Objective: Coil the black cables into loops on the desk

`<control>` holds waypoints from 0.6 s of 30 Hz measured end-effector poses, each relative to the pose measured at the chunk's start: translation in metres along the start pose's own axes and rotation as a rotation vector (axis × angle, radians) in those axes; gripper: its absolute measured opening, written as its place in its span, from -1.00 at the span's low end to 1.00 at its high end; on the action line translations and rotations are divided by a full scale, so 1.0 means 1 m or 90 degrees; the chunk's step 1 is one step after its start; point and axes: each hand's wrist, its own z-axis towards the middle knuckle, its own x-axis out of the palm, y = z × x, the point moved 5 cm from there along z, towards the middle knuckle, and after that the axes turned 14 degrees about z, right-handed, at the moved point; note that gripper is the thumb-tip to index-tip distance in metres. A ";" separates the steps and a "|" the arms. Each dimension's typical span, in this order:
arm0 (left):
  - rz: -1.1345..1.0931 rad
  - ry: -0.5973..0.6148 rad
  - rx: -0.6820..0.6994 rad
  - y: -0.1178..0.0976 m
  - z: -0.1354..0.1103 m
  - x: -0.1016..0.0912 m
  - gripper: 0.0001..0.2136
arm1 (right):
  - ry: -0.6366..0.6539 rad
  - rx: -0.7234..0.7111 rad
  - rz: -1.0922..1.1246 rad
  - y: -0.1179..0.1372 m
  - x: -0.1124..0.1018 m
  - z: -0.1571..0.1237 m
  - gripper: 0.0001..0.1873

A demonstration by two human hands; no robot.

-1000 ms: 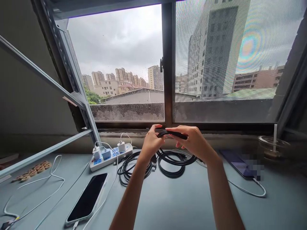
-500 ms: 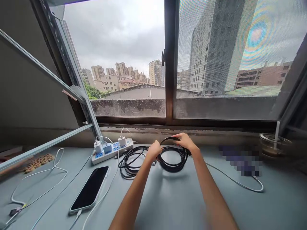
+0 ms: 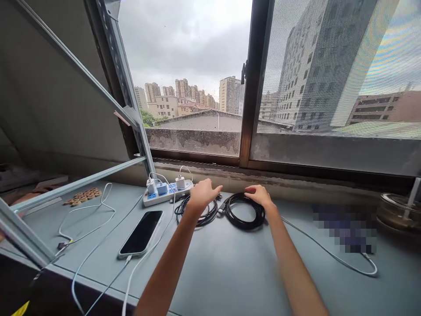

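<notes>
Two coils of black cable lie side by side on the grey-blue table. My left hand [image 3: 204, 193] is over the back of the left cable coil [image 3: 200, 219], its thumb stretched out to the right; the other fingers are partly hidden. At the back right rim of the right cable coil [image 3: 246, 224] is my right hand [image 3: 259, 196]. Its fingers are curved but parted from the thumb, close to or touching the cable. A connector [image 3: 221, 210] of the right coil sits between the two coils.
Left of the coils stand a white power strip [image 3: 151, 202] with chargers and a phone [image 3: 141, 235] on a cable. A blurred-out item [image 3: 345, 228] and a clear lidded cup [image 3: 397, 210] are at the right. A metal rack frame [image 3: 131, 114] rises at left before the window.
The raised part of the right coil is down on the table. My left hand has left it and moved over the left coil. The view has shifted left.
</notes>
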 end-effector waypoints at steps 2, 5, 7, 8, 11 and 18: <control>0.008 -0.023 -0.060 0.027 -0.003 0.005 -0.56 | -0.041 -0.028 0.017 0.011 -0.013 0.000 -0.77; 0.017 -0.048 -0.169 0.075 -0.011 0.018 -0.59 | -0.110 -0.081 0.046 0.030 -0.035 -0.003 -0.78; 0.027 -0.067 -0.255 0.109 -0.019 0.026 -0.56 | -0.148 -0.120 0.067 0.044 -0.048 -0.006 -0.76; 0.034 -0.077 -0.306 0.125 -0.023 0.028 -0.53 | -0.164 -0.137 0.077 0.050 -0.054 -0.009 -0.75; 0.045 -0.098 -0.429 0.166 -0.033 0.035 -0.42 | -0.206 -0.177 0.097 0.070 -0.068 -0.018 -0.74; 0.021 0.006 -0.540 0.209 -0.033 0.072 -0.16 | -0.263 -0.259 0.127 0.103 -0.089 -0.042 -0.74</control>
